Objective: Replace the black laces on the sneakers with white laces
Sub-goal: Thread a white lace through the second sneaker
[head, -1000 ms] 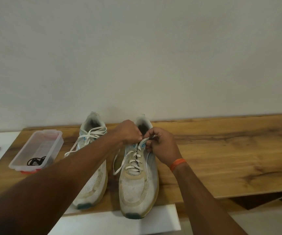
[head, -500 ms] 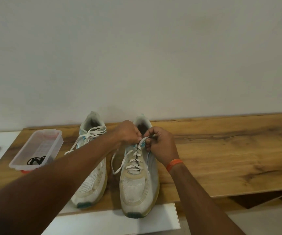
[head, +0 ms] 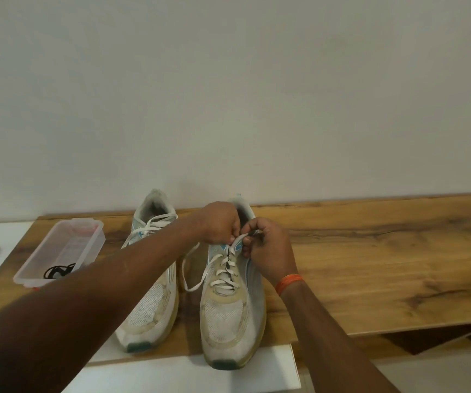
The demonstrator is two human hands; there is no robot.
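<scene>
Both hands meet at the top eyelets of the right sneaker [head: 232, 310] on the wooden worktop [head: 370, 265]: the left hand [head: 220, 224] and right hand [head: 268, 248] each pinch its white lace [head: 223, 272]. The left sneaker [head: 150, 293] stands beside it (already white-laced). Black laces [head: 57, 271] lie in the clear tub [head: 86, 245].

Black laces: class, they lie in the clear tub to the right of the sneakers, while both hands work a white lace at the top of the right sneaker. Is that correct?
Not quite. In the head view the tub holding the black laces sits to the left of the sneakers, not the right. The rest holds: the left hand and right hand both pinch the white lace at the top of the right sneaker.
</scene>
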